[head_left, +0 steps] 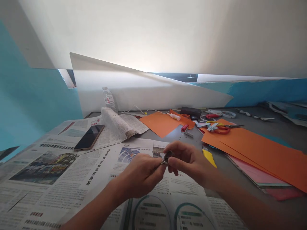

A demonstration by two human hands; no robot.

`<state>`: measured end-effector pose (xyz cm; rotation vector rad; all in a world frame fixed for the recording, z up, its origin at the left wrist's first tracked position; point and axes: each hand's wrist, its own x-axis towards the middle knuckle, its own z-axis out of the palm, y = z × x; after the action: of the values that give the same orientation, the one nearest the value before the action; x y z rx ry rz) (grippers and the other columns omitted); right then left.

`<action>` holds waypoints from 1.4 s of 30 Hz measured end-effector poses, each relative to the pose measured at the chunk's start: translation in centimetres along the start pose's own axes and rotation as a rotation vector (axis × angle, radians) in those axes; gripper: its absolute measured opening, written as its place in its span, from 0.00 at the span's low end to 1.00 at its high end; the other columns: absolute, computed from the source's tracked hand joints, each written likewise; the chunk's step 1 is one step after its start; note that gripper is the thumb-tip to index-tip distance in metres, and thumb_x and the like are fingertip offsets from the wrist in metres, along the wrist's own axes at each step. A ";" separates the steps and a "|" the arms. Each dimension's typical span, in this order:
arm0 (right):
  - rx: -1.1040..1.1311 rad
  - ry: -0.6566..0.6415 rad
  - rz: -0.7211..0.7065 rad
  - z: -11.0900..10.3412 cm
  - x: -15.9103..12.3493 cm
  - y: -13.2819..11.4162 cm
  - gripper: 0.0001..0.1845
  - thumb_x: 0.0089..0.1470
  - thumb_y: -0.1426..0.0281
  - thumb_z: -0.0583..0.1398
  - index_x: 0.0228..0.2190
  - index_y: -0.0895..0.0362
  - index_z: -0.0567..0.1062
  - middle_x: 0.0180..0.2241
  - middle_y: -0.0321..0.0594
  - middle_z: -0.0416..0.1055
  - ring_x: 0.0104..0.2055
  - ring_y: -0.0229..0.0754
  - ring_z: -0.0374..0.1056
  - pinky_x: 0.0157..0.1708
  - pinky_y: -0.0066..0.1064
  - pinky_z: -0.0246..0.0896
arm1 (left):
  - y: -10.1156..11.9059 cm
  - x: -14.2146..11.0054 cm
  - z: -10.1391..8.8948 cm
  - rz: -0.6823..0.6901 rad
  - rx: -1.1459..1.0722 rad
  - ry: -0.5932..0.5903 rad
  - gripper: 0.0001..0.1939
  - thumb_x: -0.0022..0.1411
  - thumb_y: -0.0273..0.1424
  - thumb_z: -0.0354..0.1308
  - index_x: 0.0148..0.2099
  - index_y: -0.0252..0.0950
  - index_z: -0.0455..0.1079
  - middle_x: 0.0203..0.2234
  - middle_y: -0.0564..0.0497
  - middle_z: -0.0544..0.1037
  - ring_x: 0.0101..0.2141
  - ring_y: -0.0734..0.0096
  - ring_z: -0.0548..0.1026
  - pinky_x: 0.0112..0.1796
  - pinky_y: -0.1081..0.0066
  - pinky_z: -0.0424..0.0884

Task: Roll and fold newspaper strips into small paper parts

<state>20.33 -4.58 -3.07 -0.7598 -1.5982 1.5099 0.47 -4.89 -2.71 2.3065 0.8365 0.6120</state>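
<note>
Just below centre frame, the left hand [144,175] and right hand [188,161] both pinch a small dark object [169,155] (too tiny to identify!) over newspaper [69,198]; phone [89,137] lying mid-left.

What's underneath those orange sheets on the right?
Beneath the orange sheets, a pink sheet shows at the near edge and a teal sheet along the far edge. Whatever lies under their middle is covered and cannot be seen.
</note>
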 end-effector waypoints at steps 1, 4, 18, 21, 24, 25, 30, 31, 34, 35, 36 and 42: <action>-0.005 0.008 0.004 -0.1 0.1 -0.1 0.13 0.53 0.61 0.66 0.37 0.56 0.73 0.25 0.34 0.69 0.27 0.35 0.67 0.25 0.26 0.61 | -0.1 0.0 0.0 0.029 0.078 0.018 0.18 0.70 0.30 0.42 0.34 0.37 0.72 0.18 0.57 0.63 0.22 0.74 0.63 0.30 0.73 0.56; -0.064 0.040 0.031 -0.3 0.1 -0.5 0.10 0.50 0.64 0.67 0.33 0.57 0.76 0.26 0.36 0.72 0.27 0.36 0.67 0.26 0.26 0.63 | -0.3 0.1 -0.2 0.083 0.235 0.029 0.16 0.69 0.29 0.44 0.28 0.37 0.65 0.18 0.57 0.62 0.20 0.73 0.59 0.29 0.71 0.52; -0.357 0.079 -0.027 -0.5 -0.1 -1.1 0.07 0.53 0.65 0.65 0.31 0.56 0.79 0.23 0.36 0.72 0.26 0.37 0.67 0.24 0.27 0.61 | 0.0 0.2 -0.5 -0.143 -0.385 -0.081 0.17 0.70 0.40 0.44 0.33 0.35 0.65 0.23 0.55 0.66 0.25 0.73 0.64 0.28 0.74 0.60; -0.380 0.071 -0.046 -0.7 0.0 -1.2 0.07 0.53 0.65 0.64 0.31 0.56 0.79 0.25 0.37 0.74 0.28 0.38 0.67 0.25 0.28 0.61 | -0.4 0.6 0.0 -0.177 -0.776 -0.119 0.21 0.69 0.45 0.44 0.35 0.33 0.65 0.26 0.51 0.69 0.26 0.71 0.69 0.30 0.70 0.67; -0.355 0.048 -0.053 -0.8 0.0 -1.3 0.07 0.54 0.66 0.64 0.32 0.56 0.79 0.28 0.39 0.76 0.30 0.40 0.70 0.28 0.29 0.63 | -0.8 0.9 0.3 -0.226 -0.894 -0.144 0.19 0.66 0.46 0.49 0.36 0.34 0.64 0.23 0.52 0.70 0.23 0.72 0.70 0.29 0.71 0.66; -0.340 0.040 -0.056 -0.9 0.0 -1.3 0.07 0.54 0.65 0.64 0.33 0.56 0.79 0.28 0.39 0.76 0.31 0.40 0.70 0.28 0.29 0.63 | -0.8 0.9 0.3 -0.240 -0.896 -0.155 0.20 0.66 0.47 0.50 0.36 0.34 0.64 0.22 0.52 0.71 0.22 0.73 0.70 0.28 0.72 0.65; -0.487 0.081 -0.095 -1.2 0.0 -1.3 0.08 0.54 0.64 0.64 0.33 0.55 0.80 0.28 0.38 0.76 0.28 0.39 0.69 0.27 0.29 0.63 | -0.6 0.7 0.2 -0.267 -0.878 -0.198 0.22 0.66 0.49 0.49 0.37 0.33 0.66 0.20 0.53 0.72 0.19 0.76 0.69 0.23 0.76 0.60; -0.521 0.093 -0.097 -1.2 0.0 -1.3 0.08 0.53 0.64 0.65 0.33 0.55 0.80 0.27 0.37 0.76 0.28 0.38 0.69 0.27 0.29 0.63 | -0.7 0.7 0.1 -0.269 -0.880 -0.212 0.22 0.66 0.48 0.49 0.37 0.33 0.66 0.19 0.53 0.71 0.19 0.76 0.68 0.23 0.76 0.60; -0.543 0.108 -0.072 -1.3 0.0 -1.2 0.08 0.52 0.64 0.66 0.30 0.55 0.80 0.26 0.37 0.76 0.28 0.38 0.69 0.27 0.29 0.63 | -1.0 0.7 0.2 -0.275 -0.924 -0.259 0.19 0.68 0.46 0.48 0.36 0.34 0.65 0.17 0.55 0.70 0.19 0.76 0.68 0.22 0.77 0.60; -0.536 0.108 -0.061 -1.3 0.0 -1.2 0.08 0.51 0.64 0.66 0.29 0.55 0.80 0.26 0.37 0.75 0.28 0.39 0.69 0.27 0.29 0.63 | -1.1 0.6 0.3 -0.273 -0.943 -0.273 0.18 0.68 0.45 0.48 0.36 0.34 0.64 0.17 0.56 0.69 0.19 0.76 0.68 0.24 0.76 0.62; -0.529 0.105 -0.052 -1.3 0.0 -1.2 0.08 0.50 0.63 0.67 0.29 0.55 0.80 0.26 0.37 0.75 0.28 0.39 0.69 0.27 0.29 0.63 | -1.3 0.6 0.3 -0.266 -0.960 -0.288 0.17 0.68 0.44 0.48 0.35 0.35 0.63 0.16 0.57 0.68 0.19 0.76 0.67 0.26 0.75 0.65; -0.523 0.065 -0.027 -1.2 -0.1 -1.5 0.07 0.49 0.65 0.67 0.27 0.56 0.80 0.24 0.36 0.75 0.27 0.36 0.68 0.27 0.27 0.62 | -1.1 0.3 0.1 -0.256 -0.930 -0.331 0.20 0.68 0.45 0.47 0.30 0.36 0.60 0.14 0.60 0.59 0.18 0.77 0.59 0.31 0.69 0.70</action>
<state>21.49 -4.21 -1.67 -1.0512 -1.9687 1.0373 0.30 -4.03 -3.44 1.3720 0.5099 0.3678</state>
